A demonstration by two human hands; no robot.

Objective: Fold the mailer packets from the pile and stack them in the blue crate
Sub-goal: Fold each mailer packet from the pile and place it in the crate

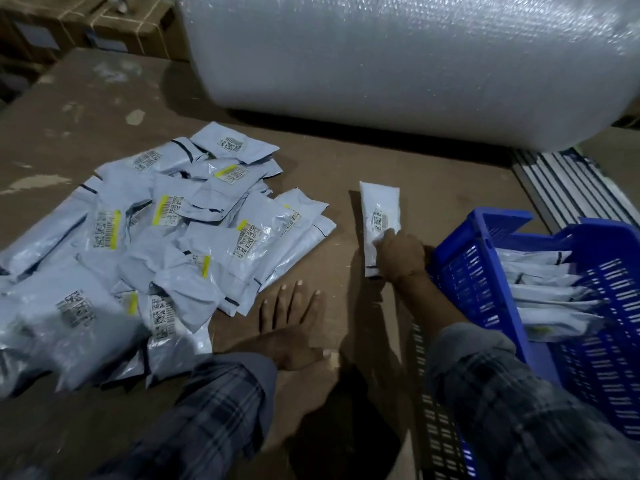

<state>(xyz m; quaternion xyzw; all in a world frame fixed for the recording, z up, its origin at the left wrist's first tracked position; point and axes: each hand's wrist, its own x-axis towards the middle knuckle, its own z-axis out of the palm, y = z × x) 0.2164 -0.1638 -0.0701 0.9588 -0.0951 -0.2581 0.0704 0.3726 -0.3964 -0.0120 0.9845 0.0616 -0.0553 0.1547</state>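
A: While the pile of mailer packets (152,244) sits at nine o'clock on the table (346,161), what are the hands doing?

B: The left hand (294,327) lies flat at six o'clock, fingers straight, holding nothing. The right hand (398,254), at about three o'clock, has its grip pinched on the near end of one folded packet (379,216) that lies just beside the blue crate (485,271).

A: How should it go in well, do you think?

B: I think it should stay folded tight, so keep the pinch on the fold. Lift it over the crate's near wall and lay it flat on the packets in the crate (543,292), edges lined up, so the stack stays neat.

A: What can't you see?

B: The crate runs off the right edge, so I can't count its stack. The pile is blurry at the lower left. The big bubble wrap roll (398,64) at twelve o'clock hides what is behind it.
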